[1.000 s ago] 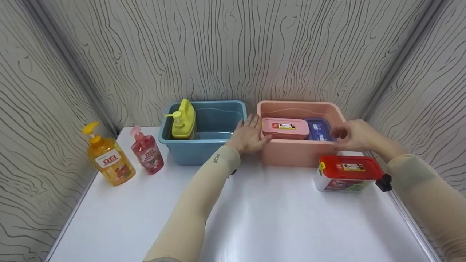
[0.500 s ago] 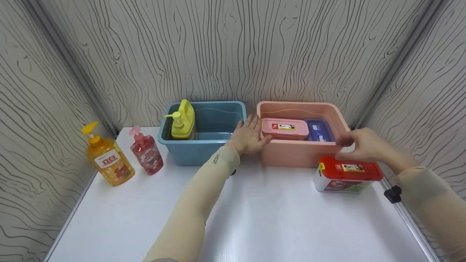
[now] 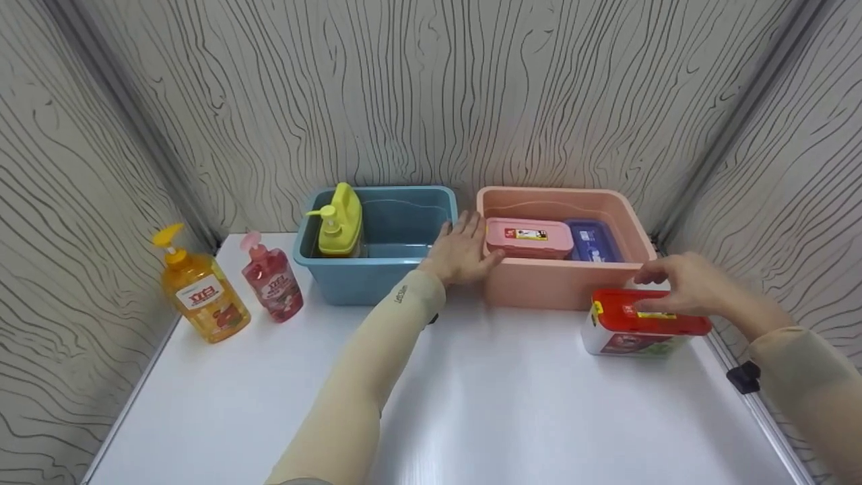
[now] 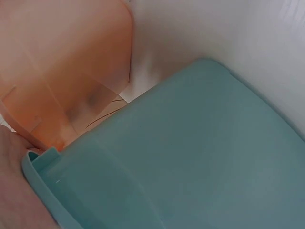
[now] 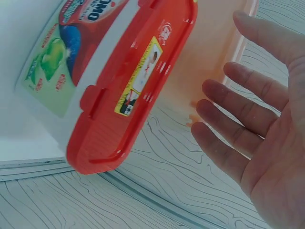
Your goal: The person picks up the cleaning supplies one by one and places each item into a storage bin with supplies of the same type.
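My left hand (image 3: pixel 461 250) lies with fingers spread between the teal bin (image 3: pixel 377 279) and the pink bin (image 3: pixel 539 286), resting on their facing rims. Above a white tub with a red lid (image 3: pixel 623 315) hovers my right hand (image 3: pixel 697 286), fingers apart and loosely bent, holding nothing. The right wrist view shows a gap between those fingers (image 5: pixel 248 109) and the lid. Inside the pink bin sit a pink-lidded tub (image 3: pixel 528 236) and a blue-lidded tub (image 3: pixel 592 241), side by side. A yellow pump bottle (image 3: pixel 340 225) stands at the left in the teal bin.
On the left of the white table (image 3: pixel 512 404) stand an orange pump bottle (image 3: pixel 205 296) and a red pump bottle (image 3: pixel 273 283). Patterned walls (image 3: pixel 417 94) rise behind and at both sides. A metal edge strip (image 3: pixel 774 431) runs along the right.
My right hand has moved from the pink bin's right front rim, rightward and toward me, to over the red-lidded tub. The left hand has stayed in place.
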`<state>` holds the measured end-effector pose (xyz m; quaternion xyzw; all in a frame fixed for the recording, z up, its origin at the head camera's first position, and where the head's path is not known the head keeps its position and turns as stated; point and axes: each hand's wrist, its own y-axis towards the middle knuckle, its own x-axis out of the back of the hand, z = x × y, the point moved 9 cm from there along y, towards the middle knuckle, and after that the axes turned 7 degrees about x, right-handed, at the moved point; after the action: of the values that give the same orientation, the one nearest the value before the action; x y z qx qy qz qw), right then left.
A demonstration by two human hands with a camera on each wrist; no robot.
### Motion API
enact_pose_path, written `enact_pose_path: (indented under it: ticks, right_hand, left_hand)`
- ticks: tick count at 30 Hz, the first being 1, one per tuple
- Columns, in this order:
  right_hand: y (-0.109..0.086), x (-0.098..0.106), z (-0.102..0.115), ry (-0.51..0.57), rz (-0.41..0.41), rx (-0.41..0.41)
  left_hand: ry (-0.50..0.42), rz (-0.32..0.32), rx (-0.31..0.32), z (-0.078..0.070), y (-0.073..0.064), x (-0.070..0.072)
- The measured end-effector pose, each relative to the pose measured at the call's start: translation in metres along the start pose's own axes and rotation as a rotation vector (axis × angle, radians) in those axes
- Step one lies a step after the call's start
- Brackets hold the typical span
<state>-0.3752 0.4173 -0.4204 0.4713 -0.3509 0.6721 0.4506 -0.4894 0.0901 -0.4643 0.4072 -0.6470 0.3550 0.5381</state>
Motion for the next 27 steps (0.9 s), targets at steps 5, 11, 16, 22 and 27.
enact_pose_path:
  ticks: [5,11,16,22,27]
  right_hand:
    - [-0.008,-0.007,-0.008,-0.009,0.012,-0.021]
    - [-0.013,-0.012,-0.015,-0.026,-0.013,0.012]
    - [-0.018,-0.017,-0.019,-0.041,-0.042,0.049]
    - [-0.024,-0.024,-0.020,-0.057,-0.091,0.103]
    - [-0.026,-0.029,-0.025,-0.023,-0.105,0.080]
  left_hand:
    - [-0.006,0.014,0.006,0.001,0.002,-0.003]
    - [-0.019,0.013,0.006,0.001,0.004,-0.003]
    - [-0.011,0.013,0.001,0.000,0.004,-0.004]
    - [-0.006,0.012,-0.008,-0.001,0.003,-0.004]
    - [0.008,0.009,0.001,0.001,0.003,-0.003]
